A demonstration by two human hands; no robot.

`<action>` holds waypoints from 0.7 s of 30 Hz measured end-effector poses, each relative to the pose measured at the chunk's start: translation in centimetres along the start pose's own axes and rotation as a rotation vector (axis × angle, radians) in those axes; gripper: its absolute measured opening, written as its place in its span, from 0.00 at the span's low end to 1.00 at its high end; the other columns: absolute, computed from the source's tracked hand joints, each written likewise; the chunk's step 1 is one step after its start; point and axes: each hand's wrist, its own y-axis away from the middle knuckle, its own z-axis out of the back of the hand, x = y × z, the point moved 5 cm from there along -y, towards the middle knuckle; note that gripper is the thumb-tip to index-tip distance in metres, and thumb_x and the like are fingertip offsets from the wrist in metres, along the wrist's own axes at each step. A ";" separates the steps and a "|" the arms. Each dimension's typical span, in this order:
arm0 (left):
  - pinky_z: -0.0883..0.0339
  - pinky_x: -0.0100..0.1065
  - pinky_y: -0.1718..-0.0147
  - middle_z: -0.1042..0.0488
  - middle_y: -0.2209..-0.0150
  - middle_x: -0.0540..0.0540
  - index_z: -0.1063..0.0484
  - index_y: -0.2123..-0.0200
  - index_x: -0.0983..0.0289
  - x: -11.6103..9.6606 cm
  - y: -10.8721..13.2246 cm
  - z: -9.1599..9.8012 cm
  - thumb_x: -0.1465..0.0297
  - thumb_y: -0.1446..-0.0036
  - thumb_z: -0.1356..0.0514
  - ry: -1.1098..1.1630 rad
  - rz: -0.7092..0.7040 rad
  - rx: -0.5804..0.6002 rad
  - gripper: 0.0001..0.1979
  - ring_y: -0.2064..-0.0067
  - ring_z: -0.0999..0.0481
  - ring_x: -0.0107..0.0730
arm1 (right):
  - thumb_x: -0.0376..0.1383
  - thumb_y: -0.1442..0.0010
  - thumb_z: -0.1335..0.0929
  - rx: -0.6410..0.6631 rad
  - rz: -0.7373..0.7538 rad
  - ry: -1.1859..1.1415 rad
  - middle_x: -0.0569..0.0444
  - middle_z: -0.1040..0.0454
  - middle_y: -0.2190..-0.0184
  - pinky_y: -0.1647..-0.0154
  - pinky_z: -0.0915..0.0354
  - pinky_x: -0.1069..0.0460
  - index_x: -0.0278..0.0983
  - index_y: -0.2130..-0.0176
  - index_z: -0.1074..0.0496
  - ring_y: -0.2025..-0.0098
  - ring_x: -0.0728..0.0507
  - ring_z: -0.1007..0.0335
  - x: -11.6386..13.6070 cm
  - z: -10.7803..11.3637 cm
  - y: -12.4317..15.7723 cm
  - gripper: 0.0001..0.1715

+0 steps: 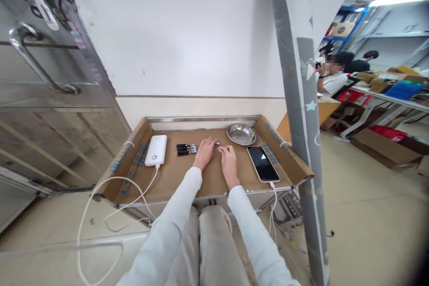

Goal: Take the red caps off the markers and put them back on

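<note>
My left hand (205, 153) and my right hand (229, 161) are close together over the middle of the cardboard-lined tabletop (187, 181). Both have their fingers curled in a pinch. A small pale-ended piece (217, 144) shows at the left fingertips; its kind is too small to tell. Whatever the right fingertips hold, if anything, is hidden. Just left of my left hand, several short black pen-like pieces (186, 149) with pale ends lie side by side in a stack. A shallow round metal dish (241, 134) sits beyond my right hand.
A white power bank (156, 150) with a cable lies at left, and a phone (263, 164) with a cable at right. Cardboard walls edge the table. A wrapped grey post (301, 98) stands close on the right, a metal door (50, 76) at left. People sit farther back.
</note>
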 end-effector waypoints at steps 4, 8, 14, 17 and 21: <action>0.39 0.41 0.52 0.30 0.59 0.58 0.32 0.58 0.63 -0.8 2.8 1.1 0.66 0.36 0.52 -0.042 -0.013 0.025 0.12 0.54 0.31 0.38 | 0.33 0.36 0.43 -0.011 -0.036 -0.097 0.47 0.28 0.61 0.52 0.36 0.50 0.36 0.60 0.26 0.59 0.45 0.31 -0.2 0.3 0.3 0.17; 0.37 0.37 0.56 0.31 0.59 0.56 0.33 0.58 0.63 -0.9 5.7 2.8 0.65 0.36 0.52 0.014 0.046 -0.039 0.12 0.58 0.31 0.35 | 0.31 0.36 0.44 0.039 0.003 -0.125 0.48 0.26 0.61 0.51 0.35 0.50 0.36 0.60 0.26 0.59 0.45 0.30 0.3 0.0 0.7 0.19; 0.36 0.35 0.57 0.30 0.60 0.56 0.33 0.57 0.63 -0.7 5.9 3.5 0.68 0.36 0.51 0.071 0.093 -0.118 0.10 0.60 0.29 0.34 | 0.32 0.37 0.45 0.098 0.072 -0.126 0.46 0.26 0.55 0.45 0.37 0.46 0.36 0.56 0.27 0.51 0.44 0.31 1.5 -0.3 1.0 0.21; 0.36 0.35 0.57 0.29 0.60 0.56 0.34 0.55 0.63 -0.7 5.9 3.8 0.69 0.36 0.52 0.086 0.106 -0.169 0.10 0.59 0.28 0.33 | 0.33 0.36 0.44 0.219 0.140 -0.209 0.49 0.30 0.47 0.44 0.38 0.47 0.39 0.47 0.33 0.46 0.45 0.33 2.9 -0.4 1.3 0.22; 0.36 0.35 0.57 0.28 0.60 0.59 0.33 0.55 0.65 -0.3 6.9 4.9 0.70 0.35 0.53 0.027 0.223 -0.266 0.12 0.58 0.28 0.35 | 0.33 0.38 0.43 0.374 0.187 -0.206 0.53 0.42 0.38 0.41 0.40 0.48 0.44 0.35 0.56 0.39 0.47 0.42 4.3 -0.4 2.0 0.34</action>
